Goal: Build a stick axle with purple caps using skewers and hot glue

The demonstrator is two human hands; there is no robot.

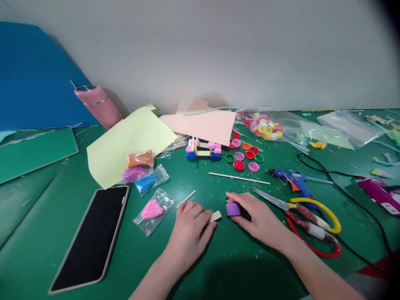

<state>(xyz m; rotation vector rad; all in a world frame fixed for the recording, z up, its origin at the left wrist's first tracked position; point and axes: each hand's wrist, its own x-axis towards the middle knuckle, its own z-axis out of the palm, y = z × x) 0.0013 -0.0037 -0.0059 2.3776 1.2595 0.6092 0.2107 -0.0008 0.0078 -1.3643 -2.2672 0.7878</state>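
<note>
My left hand (192,227) is closed around a small bundle of short wooden sticks (215,216), whose ends poke out toward the right. Just beyond its fingers lies a single thin stick (186,198) on the green table. My right hand (258,216) grips a small purple block (233,209) between thumb and fingers, a short gap from the sticks. A longer thin stick (239,178) lies flat ahead of the right hand. Farther back stands a little assembled model (203,149) of sticks with blue and pink parts. Scissors (300,216) rest beside my right wrist.
Left of my hands are a phone (90,237) and bagged pink clay (153,209). Colourful bottle caps (239,156) lie near the model. A blue glue gun (290,178) and black cable (353,177) occupy the right. A pink bottle (98,106) leans at the back left.
</note>
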